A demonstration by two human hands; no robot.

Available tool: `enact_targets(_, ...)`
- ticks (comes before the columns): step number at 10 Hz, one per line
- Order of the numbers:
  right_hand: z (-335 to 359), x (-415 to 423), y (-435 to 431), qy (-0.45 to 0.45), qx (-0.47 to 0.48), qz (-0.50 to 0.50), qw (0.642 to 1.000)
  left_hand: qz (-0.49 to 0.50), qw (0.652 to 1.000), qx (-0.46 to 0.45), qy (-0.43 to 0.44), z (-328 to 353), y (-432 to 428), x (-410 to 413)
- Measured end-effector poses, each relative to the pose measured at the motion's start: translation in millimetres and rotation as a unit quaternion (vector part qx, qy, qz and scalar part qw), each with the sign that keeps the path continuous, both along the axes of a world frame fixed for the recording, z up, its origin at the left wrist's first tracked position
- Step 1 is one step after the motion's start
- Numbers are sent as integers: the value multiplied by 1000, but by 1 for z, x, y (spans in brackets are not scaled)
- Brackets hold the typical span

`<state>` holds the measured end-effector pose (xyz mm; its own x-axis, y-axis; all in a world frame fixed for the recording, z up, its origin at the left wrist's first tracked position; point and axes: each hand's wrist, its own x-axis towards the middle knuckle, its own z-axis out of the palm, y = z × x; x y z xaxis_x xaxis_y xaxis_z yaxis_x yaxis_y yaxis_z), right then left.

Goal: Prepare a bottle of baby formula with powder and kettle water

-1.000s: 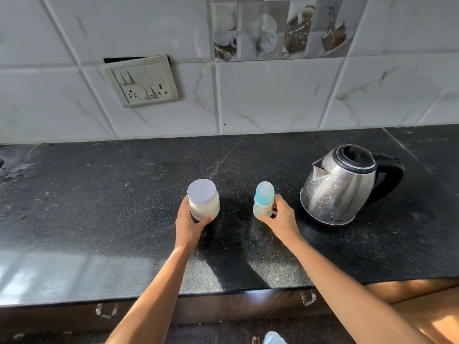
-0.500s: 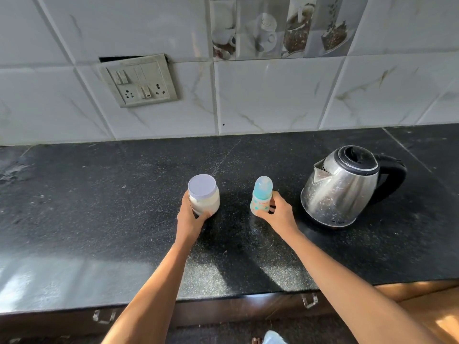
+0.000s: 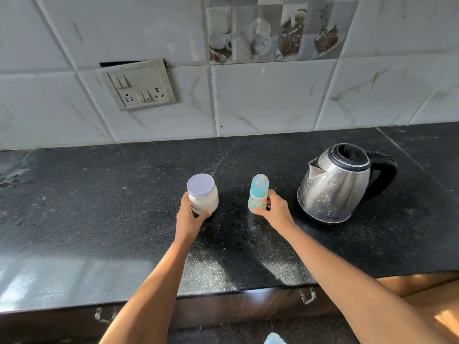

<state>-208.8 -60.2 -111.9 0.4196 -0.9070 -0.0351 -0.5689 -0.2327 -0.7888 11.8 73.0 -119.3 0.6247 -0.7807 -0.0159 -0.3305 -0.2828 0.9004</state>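
Observation:
A clear jar of white powder (image 3: 204, 197) with a pale lilac lid stands upright on the black counter (image 3: 99, 199). My left hand (image 3: 189, 218) grips its lower part from the near side. To its right a small baby bottle (image 3: 258, 194) with a blue cap stands upright, and my right hand (image 3: 274, 210) holds it around the base. A steel kettle (image 3: 334, 184) with a black lid and handle sits further right, apart from my hand, spout pointing left.
A tiled wall runs along the back of the counter, with a switch and socket plate (image 3: 139, 85) at upper left. Drawer handles (image 3: 307, 295) show under the counter's front edge. Whitish smears mark the counter's far left end.
Both hands keep their holds on the jar and bottle. The camera has tilted a little, so the objects sit slightly higher in view; the bottle looks set more upright.

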Motion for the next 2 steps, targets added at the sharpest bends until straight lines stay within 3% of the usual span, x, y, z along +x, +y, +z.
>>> enact_targets(2,9,-2,2,5,-2,-4,1000,17,1000,0,6,9,9,-11)
